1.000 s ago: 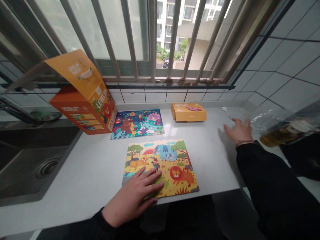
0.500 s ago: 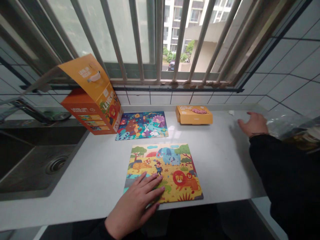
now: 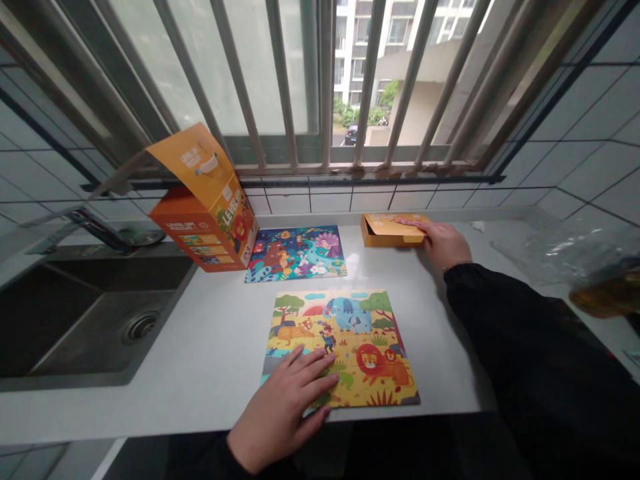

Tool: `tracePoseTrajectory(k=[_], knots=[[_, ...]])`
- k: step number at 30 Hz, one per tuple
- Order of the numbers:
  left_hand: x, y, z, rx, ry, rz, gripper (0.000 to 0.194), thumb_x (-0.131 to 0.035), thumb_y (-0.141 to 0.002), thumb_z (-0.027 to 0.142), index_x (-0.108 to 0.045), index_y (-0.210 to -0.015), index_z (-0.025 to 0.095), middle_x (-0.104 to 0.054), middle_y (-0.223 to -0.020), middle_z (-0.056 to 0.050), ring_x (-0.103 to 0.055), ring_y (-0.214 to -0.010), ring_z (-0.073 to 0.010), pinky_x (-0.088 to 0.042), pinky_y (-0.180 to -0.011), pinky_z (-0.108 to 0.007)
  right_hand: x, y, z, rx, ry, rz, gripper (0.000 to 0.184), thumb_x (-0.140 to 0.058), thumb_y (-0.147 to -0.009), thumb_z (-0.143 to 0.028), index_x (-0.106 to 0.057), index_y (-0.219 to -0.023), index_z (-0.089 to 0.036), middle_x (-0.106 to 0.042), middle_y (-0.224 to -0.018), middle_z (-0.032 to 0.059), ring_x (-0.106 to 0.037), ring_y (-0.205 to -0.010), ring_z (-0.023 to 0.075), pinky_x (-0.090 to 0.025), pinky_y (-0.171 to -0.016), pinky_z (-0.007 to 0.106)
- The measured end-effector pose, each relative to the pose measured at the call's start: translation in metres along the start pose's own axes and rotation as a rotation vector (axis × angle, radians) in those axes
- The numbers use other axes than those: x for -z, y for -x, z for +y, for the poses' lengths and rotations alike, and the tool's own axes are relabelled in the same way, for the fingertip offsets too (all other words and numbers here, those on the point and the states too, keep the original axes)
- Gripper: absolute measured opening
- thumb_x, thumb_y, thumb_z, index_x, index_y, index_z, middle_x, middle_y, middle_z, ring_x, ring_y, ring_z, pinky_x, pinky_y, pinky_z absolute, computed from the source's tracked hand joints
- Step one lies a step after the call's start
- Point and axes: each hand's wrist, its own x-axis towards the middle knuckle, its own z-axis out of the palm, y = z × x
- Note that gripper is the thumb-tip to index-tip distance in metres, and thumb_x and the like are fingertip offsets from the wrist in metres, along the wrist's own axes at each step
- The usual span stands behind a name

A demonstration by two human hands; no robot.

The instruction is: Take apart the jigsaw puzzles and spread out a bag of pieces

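Note:
My left hand point(image 3: 293, 397) lies flat with fingers spread on the near left corner of a finished animal jigsaw point(image 3: 345, 347) with an elephant and lions, at the counter's front edge. My right hand point(image 3: 443, 243) reaches to the back of the counter and grips the right end of a small flat orange box point(image 3: 390, 230), fingers over its top. A second finished jigsaw point(image 3: 297, 253), blue and jungle-coloured, lies behind the first.
A large orange puzzle carton point(image 3: 213, 213) with its lid flap up stands at the back left. A steel sink point(image 3: 90, 313) and tap point(image 3: 85, 223) are on the left. A clear plastic bag point(image 3: 575, 257) lies at the right. Barred window point(image 3: 325, 80) behind the white counter point(image 3: 210, 333).
My right hand moved left from the counter's far right, by the plastic bag, and took hold of the small orange box. My left hand stayed on the jigsaw. The view shifted left.

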Motion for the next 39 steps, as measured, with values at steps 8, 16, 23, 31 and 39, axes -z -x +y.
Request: tracePoseTrajectory(k=[8, 16, 23, 31, 39], knots=[[-0.003, 0.002, -0.002, -0.015, -0.024, 0.015, 0.053, -0.063, -0.102, 0.026, -0.058, -0.154, 0.034, -0.050, -0.170, -0.003, -0.049, -0.157, -0.0297, -0.032, -0.134, -0.061, 0.079, -0.003, 0.014, -0.009, -0.022, 0.344, 0.037, -0.047, -0.111, -0.033, -0.076, -0.128, -0.018, -0.072, -0.127, 0.0167, -0.058, -0.123, 0.0276, -0.038, -0.113, 0.039], [-0.001, 0.003, 0.001, -0.004, -0.046, -0.025, 0.052, -0.061, -0.103, 0.028, -0.057, -0.155, 0.033, -0.048, -0.171, -0.003, -0.047, -0.157, -0.0303, -0.032, -0.134, -0.063, 0.054, -0.048, 0.009, -0.242, -0.019, 0.350, 0.046, -0.071, -0.099, -0.033, -0.072, -0.141, -0.015, -0.060, -0.133, 0.0229, -0.047, -0.124, 0.0304, -0.035, -0.111, 0.045], [-0.004, 0.004, -0.001, 0.005, -0.037, -0.042, 0.055, -0.062, -0.102, 0.027, -0.055, -0.156, 0.034, -0.045, -0.173, -0.001, -0.045, -0.159, -0.0304, -0.031, -0.133, -0.064, 0.010, -0.051, -0.002, -0.059, -0.110, 0.100, 0.079, -0.071, -0.091, -0.026, -0.042, -0.161, -0.005, -0.062, -0.145, 0.0262, -0.059, -0.130, 0.0359, -0.044, -0.115, 0.049], [-0.004, 0.002, -0.004, -0.032, -0.039, 0.011, 0.052, -0.064, -0.102, 0.029, -0.057, -0.153, 0.032, -0.050, -0.170, -0.003, -0.050, -0.156, -0.0304, -0.034, -0.133, -0.062, 0.027, 0.020, -0.055, 0.296, -0.168, -0.101, 0.042, -0.058, -0.105, -0.045, -0.068, -0.137, -0.020, -0.067, -0.142, 0.0165, -0.064, -0.130, 0.0336, -0.051, -0.114, 0.051], [-0.007, 0.002, -0.004, -0.038, -0.023, 0.049, 0.047, -0.066, -0.101, 0.030, -0.061, -0.148, 0.028, -0.056, -0.165, -0.007, -0.053, -0.153, -0.0312, -0.036, -0.132, -0.062, 0.014, 0.092, -0.085, 0.286, -0.132, -0.155, 0.032, -0.046, -0.112, -0.036, -0.073, -0.119, -0.020, -0.077, -0.118, 0.0136, -0.070, -0.108, 0.0302, -0.056, -0.096, 0.045]])
